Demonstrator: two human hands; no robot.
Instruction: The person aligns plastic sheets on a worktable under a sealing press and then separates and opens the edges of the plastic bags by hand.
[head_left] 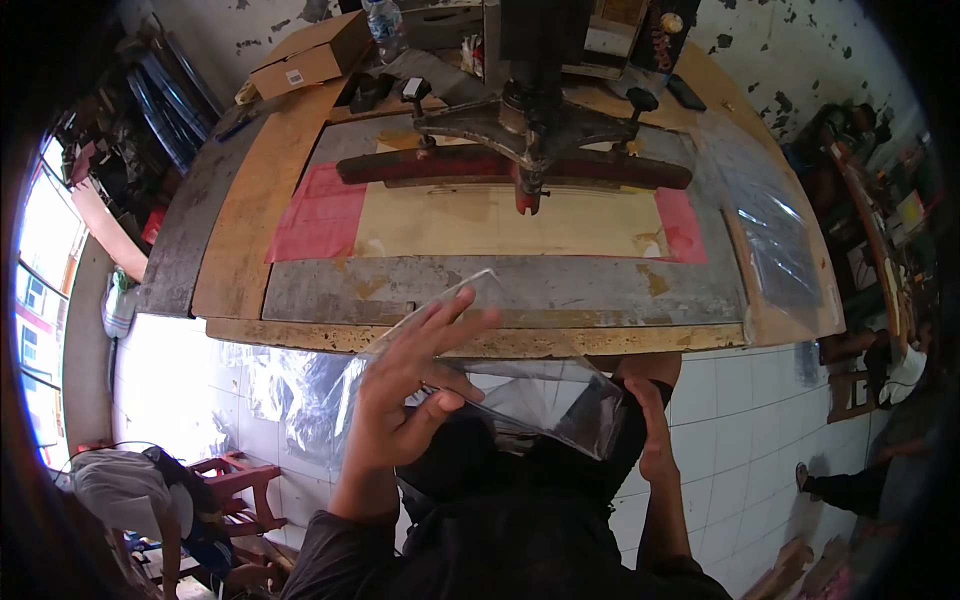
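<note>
A clear, folded plastic piece [560,405] is held above the lap, below the table's front edge. My left hand [420,370] lies against its left part, fingers spread, with a clear corner sticking up past the fingertips. Along the right end of the plastic is my right hand [650,420], seen edge-on; its fingers look stretched and its grip is hidden. Beyond the hands, a yellow sheet [500,220] with pink ends lies on the grey tabletop [480,290]. A red metal bar [600,168] of a press sits over the sheet's back edge.
Clear plastic sheets [770,245] lie at the table's right. A cardboard box [305,55] and a bottle [384,25] stand at the back left. One person [140,490] bends beside a red stool [240,490] at lower left; other people are at the right.
</note>
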